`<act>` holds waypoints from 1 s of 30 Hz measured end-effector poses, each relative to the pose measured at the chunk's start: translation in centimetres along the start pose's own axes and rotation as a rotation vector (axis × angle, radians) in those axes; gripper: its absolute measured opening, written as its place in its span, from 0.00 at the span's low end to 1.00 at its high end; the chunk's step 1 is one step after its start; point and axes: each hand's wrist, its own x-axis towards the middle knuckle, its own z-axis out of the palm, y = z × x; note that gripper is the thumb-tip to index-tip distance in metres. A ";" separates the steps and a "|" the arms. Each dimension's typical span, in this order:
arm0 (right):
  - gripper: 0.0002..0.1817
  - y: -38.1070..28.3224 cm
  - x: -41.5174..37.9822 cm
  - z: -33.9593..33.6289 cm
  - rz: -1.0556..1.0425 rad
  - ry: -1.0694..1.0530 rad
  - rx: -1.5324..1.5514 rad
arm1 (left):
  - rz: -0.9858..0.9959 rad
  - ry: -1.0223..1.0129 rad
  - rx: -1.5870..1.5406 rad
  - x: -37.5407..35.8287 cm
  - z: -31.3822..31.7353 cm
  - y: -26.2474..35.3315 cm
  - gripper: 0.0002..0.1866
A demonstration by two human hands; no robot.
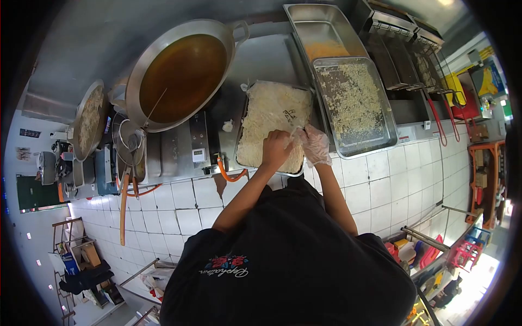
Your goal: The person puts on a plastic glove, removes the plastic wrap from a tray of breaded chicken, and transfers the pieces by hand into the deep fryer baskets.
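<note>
My left hand (278,148) is bare, its fingers closed on thin clear plastic (296,133) between the two hands. My right hand (316,145) wears a clear plastic glove and has its fingers bent at the same plastic; whether it grips it is too small to tell. Beneath both hands is a metal tray (237,157) filled with pale, crumbly coating (258,122). Over the far part of that coating lies a clear plastic bag (283,103) with dark marks on it.
To the left stands a large pan (231,41) of brown oil holding a thin rod. A metal tray (361,151) with scattered crumbs is at the right, near fryer baskets (429,65). A strainer (130,136) and an orange hose (231,176) sit along the counter's front.
</note>
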 end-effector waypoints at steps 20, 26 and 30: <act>0.07 3.1 -2.3 2.0 -0.295 -0.460 -0.373 | -0.029 -0.425 -0.174 -0.1 -11.2 -13.6 0.08; 0.16 2.5 1.5 2.2 0.174 -0.211 -0.110 | -0.106 -0.458 -0.444 5.7 -8.8 -15.5 0.11; 0.18 7.4 5.9 8.6 0.132 0.083 -0.379 | -0.331 -0.015 -0.402 9.1 -3.7 -13.6 0.15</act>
